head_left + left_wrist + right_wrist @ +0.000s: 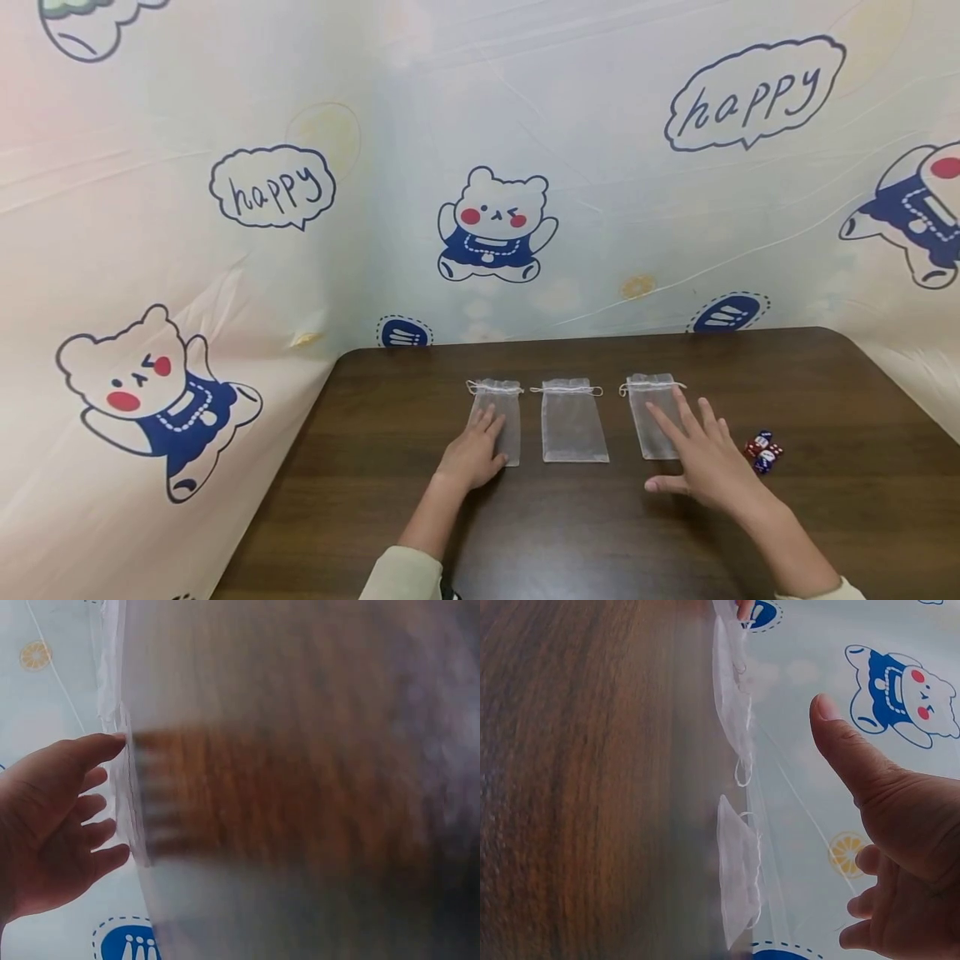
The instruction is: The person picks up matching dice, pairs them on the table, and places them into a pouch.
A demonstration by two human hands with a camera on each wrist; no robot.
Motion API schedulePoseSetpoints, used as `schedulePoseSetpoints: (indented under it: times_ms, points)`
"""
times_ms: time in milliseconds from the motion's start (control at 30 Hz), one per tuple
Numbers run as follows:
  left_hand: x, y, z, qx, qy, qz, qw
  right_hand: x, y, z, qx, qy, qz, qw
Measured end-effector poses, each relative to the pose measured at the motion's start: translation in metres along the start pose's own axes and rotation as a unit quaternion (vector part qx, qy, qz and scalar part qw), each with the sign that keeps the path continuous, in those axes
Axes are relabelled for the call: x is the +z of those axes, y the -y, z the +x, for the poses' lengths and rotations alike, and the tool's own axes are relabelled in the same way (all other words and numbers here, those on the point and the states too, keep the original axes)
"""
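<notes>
The near tabletop (573, 529) leaves passage, but dice (765, 451) (bunched together) obstruct space beside the right hand (708, 468).

Three whitish see-through mesh bags here, side by side in a row, tops facing away from the person: left pouch (511, 421), middle pouch (573, 429) and right pouch (652, 440). All look pretty flat on the table (570, 525), brown wood showing through, each with a white drawstring across the neck. The left one's partly covered by the left hand's fingers (484, 418); the right one's under the right hand's fingers (666, 423), can't tell if touching. Middle's fully visible, loops poking out sideways.
</notes>
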State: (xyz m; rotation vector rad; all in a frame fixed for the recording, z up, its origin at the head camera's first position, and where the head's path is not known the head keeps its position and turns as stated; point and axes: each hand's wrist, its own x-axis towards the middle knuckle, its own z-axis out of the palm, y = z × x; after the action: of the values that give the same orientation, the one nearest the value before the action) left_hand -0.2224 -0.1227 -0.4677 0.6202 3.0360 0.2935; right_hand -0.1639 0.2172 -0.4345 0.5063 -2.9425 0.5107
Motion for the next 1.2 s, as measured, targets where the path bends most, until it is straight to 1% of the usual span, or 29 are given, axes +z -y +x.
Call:
schedulePoseSetpoints:
  times_ms: [133, 233, 433, 633, 767, 867, 1033, 1200]
  points:
    - [0.001, -0.002, 0.001, -0.016, 0.024, -0.029, 0.9992, 0.0, -0.001, -0.001, 0.0, -0.004, -0.002, 1.0]
    - [0.002, -0.002, 0.001, -0.022, 0.033, -0.037, 0.9985, 0.0, -0.001, -0.001, 0.004, -0.001, 0.003, 1.0]
    - [0.002, -0.001, 0.0, -0.022, 0.049, -0.05, 0.9973, 0.002, -0.002, -0.001, 0.006, 0.0, -0.008, 1.0]
    - [0.001, 0.002, -0.002, -0.026, 0.071, -0.075, 0.9943, 0.004, -0.003, -0.003, 0.005, 0.0, -0.009, 0.9999]
    - [0.001, 0.003, -0.004, -0.022, 0.074, -0.086, 0.9933, 0.004, -0.007, -0.006, 0.007, 0.002, -0.001, 1.0]
    - [0.001, 0.004, -0.006, -0.018, 0.071, -0.092, 0.9931, 0.003, -0.013, -0.008, 0.018, 0.008, 0.01, 0.9998]
    - [0.002, 0.004, -0.008, -0.021, 0.068, -0.102, 0.9923, -0.003, -0.028, -0.014, 0.047, 0.013, 0.022, 0.9986]
    - [0.001, 0.004, -0.007, -0.017, 0.066, -0.104, 0.9922, -0.015, -0.054, -0.02, 0.076, 0.002, 0.025, 0.9968]
